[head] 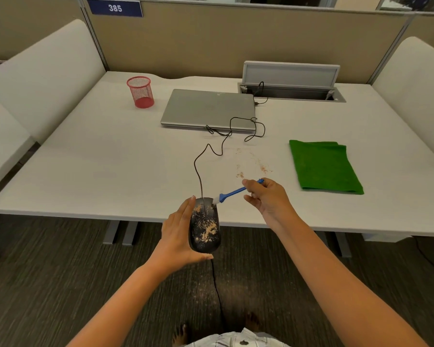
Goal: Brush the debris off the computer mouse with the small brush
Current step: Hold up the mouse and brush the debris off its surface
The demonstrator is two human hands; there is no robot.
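Observation:
A black wired computer mouse (205, 225) is held up in front of the desk's near edge, its top speckled with tan debris (208, 230). My left hand (178, 234) grips it from the left and underneath. My right hand (266, 196) pinches the handle of a small blue brush (232, 192), and the white bristles touch the front right of the mouse near its buttons. The mouse cable (198, 169) runs up over the desk to the laptop.
A closed silver laptop (208, 108) lies mid-desk, a red mesh pen cup (140, 92) to its left, a folded green cloth (323, 167) at the right. Scattered crumbs (251, 164) dot the white desk (98, 171). A cable hatch (291, 92) is open at the back. Carpet lies below.

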